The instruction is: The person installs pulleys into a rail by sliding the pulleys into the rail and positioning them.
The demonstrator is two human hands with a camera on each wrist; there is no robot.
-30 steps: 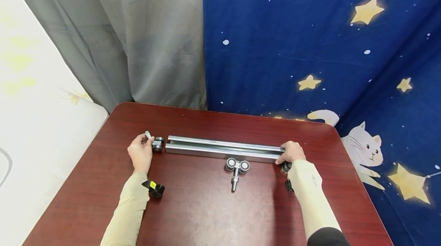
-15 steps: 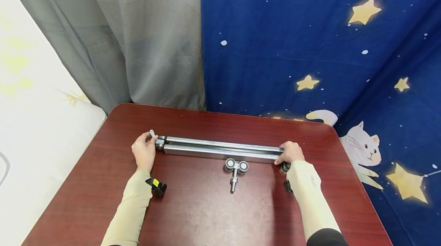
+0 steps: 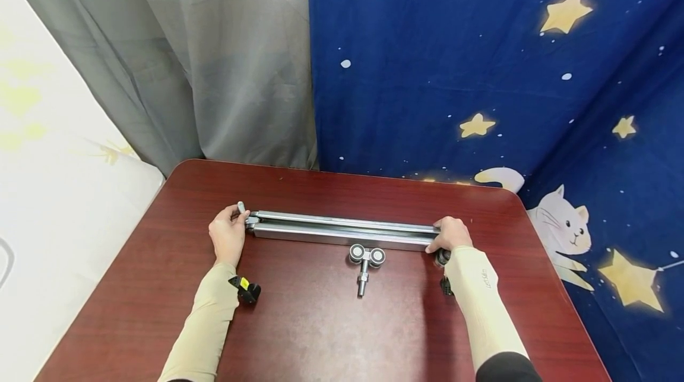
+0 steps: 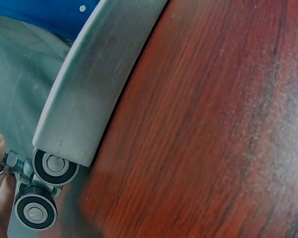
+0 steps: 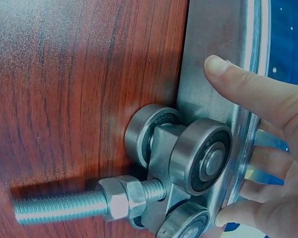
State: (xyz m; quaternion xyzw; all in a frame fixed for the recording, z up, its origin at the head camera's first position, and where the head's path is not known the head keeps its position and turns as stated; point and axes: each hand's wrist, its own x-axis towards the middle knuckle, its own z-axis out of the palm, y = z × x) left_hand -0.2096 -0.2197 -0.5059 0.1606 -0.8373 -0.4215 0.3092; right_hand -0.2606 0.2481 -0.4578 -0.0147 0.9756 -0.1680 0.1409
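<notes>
A straight metal track [image 3: 342,236] with a slot along its top lies across the table. At its left end, my left hand [image 3: 227,238] pinches the bolt of a roller trolley [image 3: 251,221]. The left wrist view shows one wheel [image 4: 55,166] partly inside the track's end and another wheel [image 4: 36,213] outside. My right hand [image 3: 452,234] grips the track's right end, the thumb [image 5: 223,72] on the near side and the fingers on the far side. Beside it a second roller trolley [image 5: 161,144] rests with its threaded bolt pointing away from the track.
A third roller trolley [image 3: 364,266] lies in front of the track's middle, bolt toward me. The reddish-brown table [image 3: 331,328] meets a grey curtain [image 3: 251,73] and a blue starry curtain [image 3: 406,73] at the back. A white surface [image 3: 69,221] stands at the left.
My left hand has moved right with its roller trolley, from a gap beside the track to the track's left end, where the wheels partly enter. The right hand keeps its hold.
</notes>
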